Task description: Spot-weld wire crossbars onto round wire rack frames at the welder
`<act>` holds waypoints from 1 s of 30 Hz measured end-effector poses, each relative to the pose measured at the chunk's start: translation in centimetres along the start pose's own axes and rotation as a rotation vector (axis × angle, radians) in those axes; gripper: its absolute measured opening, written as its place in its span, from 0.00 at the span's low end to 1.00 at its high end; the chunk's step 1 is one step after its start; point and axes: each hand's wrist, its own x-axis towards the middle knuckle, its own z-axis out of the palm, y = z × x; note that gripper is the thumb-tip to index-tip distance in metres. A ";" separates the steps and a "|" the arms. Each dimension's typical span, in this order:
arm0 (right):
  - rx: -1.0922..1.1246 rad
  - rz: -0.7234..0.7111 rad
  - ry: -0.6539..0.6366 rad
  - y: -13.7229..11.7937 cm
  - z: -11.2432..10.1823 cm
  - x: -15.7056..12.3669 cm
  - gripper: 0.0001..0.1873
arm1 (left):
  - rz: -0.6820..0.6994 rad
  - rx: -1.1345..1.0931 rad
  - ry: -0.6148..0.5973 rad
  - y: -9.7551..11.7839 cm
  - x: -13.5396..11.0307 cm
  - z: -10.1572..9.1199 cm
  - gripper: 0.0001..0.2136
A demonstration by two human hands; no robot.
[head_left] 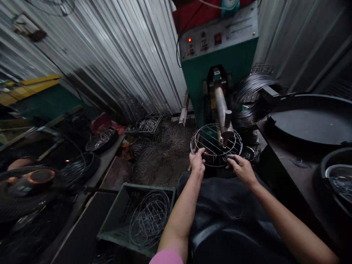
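Note:
A round wire rack [208, 143], with two rings and several straight cross wires, is held level below the machine's metal arm [223, 106]. The arm's lower tip meets the rack's right part; whether it presses on it I cannot tell. My left hand [197, 160] grips the rack's near left rim, thumb on top. With fingers pinched, my right hand [242, 169] is closed at the near right rim; the exact contact is dark and hard to make out. A green machine [192, 79] with a lit red lamp [189, 39] stands behind the rack.
A green crate [110, 229] holding wire rings [151, 216] sits at lower left. Right of the machine are a wire coil [251, 97] and a large dark pan [313, 123] on a bench. More wire pieces lie on the floor behind the crate. A fan [33, 183] stands far left.

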 end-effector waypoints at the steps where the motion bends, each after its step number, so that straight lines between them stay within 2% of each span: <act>1: 0.001 -0.012 0.007 0.0 0.0 0.0 0.18 | -0.001 -0.002 -0.003 0.0 0.1 0.0 0.22; 13: -0.067 -0.042 0.003 0.5 0.4 0.1 0.15 | 0.011 0.022 0.042 -0.3 0.6 0.1 0.23; 18: -0.043 -0.045 0.004 0.6 0.4 0.1 0.15 | 0.007 0.014 0.017 -0.1 0.5 0.3 0.23; 30: -0.044 -0.036 0.014 0.0 -0.5 1.5 0.15 | -0.021 0.001 -0.017 0.4 0.9 2.3 0.23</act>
